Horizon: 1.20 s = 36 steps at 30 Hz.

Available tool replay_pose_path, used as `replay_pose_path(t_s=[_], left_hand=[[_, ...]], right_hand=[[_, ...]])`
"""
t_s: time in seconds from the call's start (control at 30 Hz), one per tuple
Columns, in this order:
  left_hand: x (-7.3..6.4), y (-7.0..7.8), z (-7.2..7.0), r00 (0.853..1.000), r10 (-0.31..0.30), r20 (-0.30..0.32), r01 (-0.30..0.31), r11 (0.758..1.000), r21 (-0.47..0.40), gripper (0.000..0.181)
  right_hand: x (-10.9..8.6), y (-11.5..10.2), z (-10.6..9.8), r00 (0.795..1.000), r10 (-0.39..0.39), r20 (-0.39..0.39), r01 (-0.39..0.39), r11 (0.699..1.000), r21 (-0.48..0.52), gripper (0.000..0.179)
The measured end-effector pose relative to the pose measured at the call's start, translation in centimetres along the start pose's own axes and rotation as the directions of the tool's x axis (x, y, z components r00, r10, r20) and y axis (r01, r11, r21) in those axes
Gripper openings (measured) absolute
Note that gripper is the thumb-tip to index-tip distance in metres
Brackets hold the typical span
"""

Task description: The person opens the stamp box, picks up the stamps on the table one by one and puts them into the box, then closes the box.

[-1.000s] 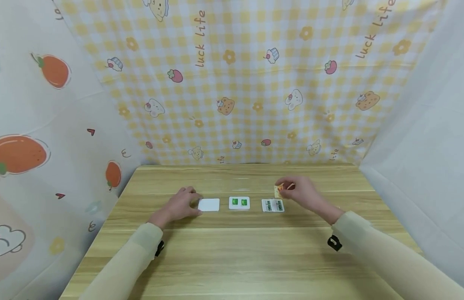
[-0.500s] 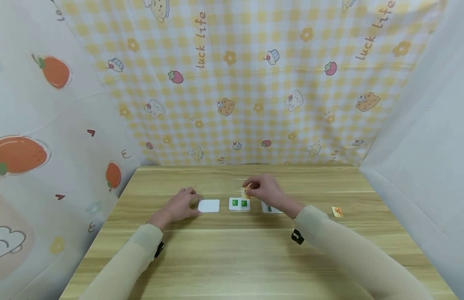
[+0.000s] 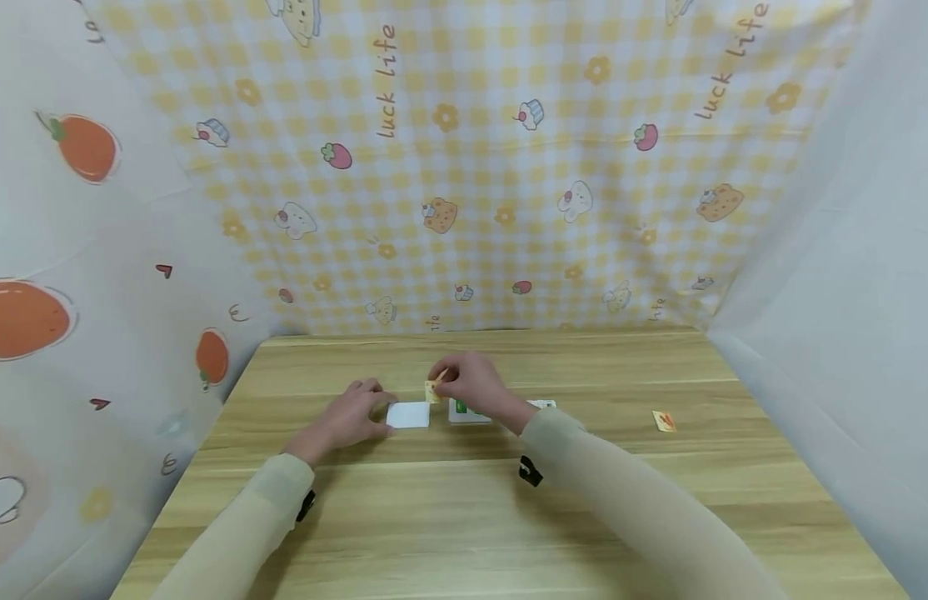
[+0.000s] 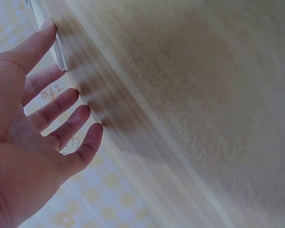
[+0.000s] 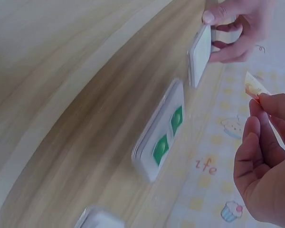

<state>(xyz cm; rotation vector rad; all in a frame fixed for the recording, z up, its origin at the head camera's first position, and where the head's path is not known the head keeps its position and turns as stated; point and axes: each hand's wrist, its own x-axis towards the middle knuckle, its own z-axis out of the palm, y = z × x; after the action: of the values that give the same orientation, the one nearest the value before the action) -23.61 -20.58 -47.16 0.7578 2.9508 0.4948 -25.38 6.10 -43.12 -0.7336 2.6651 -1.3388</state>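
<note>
Right hand (image 3: 470, 382) has swung leftward: the card it carries is now off the corner of the blank white pack

From where I sit, the right hand has travelled left since half a second ago, when it was over the green-square pack (image 5: 167, 135). The left hand (image 3: 351, 418) has stayed at the left end of the blank white pack (image 3: 408, 415).

What matters to me is this: the blank white pack lies to the left of the right hand and slightly nearer the person, its long axis running left to right, roughly along the far edge of the table (image 3: 471, 517). The orange-and-cream card (image 3: 431, 392) appears just off the pack's far right corner; I cannot tell whether they touch. The left hand is the nearer one, thumb and forefinger set against opposite long edges of the pack, other fingers spread. The right hand pinches the card between thumb and fingertips, and the wrist view shows its free corner sticking out, tilted.

I see nothing between card and pack; only the left fingertips take up room, at the opposite end. The right hand and forearm partly cover the green-square pack and most of the third pack (image 3: 542, 404). Another small orange card (image 3: 664, 421) lies well off to the right. Behind everything hangs a yellow checked cloth (image 3: 479, 167).
</note>
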Motion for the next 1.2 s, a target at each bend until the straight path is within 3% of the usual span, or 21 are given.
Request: replay_pose_path(t_s=[0.23, 0.5, 0.7, 0.9, 1.2], left_hand=[[-0.3, -0.5, -0.1, 1.0, -0.005, -0.007, 0.006, 1.0, 0.018, 0.057], [-0.4, -0.3, -0.5, 1.0, -0.002, -0.009, 0.002, 1.0, 0.027, 0.057], [-0.3, -0.2, -0.4, 1.0, -0.009, 0.001, 0.009, 1.0, 0.024, 0.056], [-0.1, 0.0, -0.3, 1.0, -0.003, 0.01, 0.003, 1.0, 0.009, 0.056], [0.0, 0.0, -0.2, 1.0, 0.002, 0.001, -0.002, 1.0, 0.004, 0.056]], right_hand=[[1.7, -1.0, 2.4, 1.0, 0.021, 0.01, -0.02, 0.998, -0.066, 0.009], [2.4, 0.0, 4.4, 0.998, 0.047, 0.029, -0.043, 0.99, -0.134, 0.01], [2.5, 0.3, 5.0, 0.995, 0.102, 0.016, -0.098, 0.98, -0.171, 0.009], [2.4, 0.3, 5.4, 0.994, 0.107, -0.002, -0.103, 0.954, -0.281, 0.01], [2.3, 0.4, 6.1, 0.992, 0.122, -0.009, -0.118, 0.929, -0.35, 0.01]])
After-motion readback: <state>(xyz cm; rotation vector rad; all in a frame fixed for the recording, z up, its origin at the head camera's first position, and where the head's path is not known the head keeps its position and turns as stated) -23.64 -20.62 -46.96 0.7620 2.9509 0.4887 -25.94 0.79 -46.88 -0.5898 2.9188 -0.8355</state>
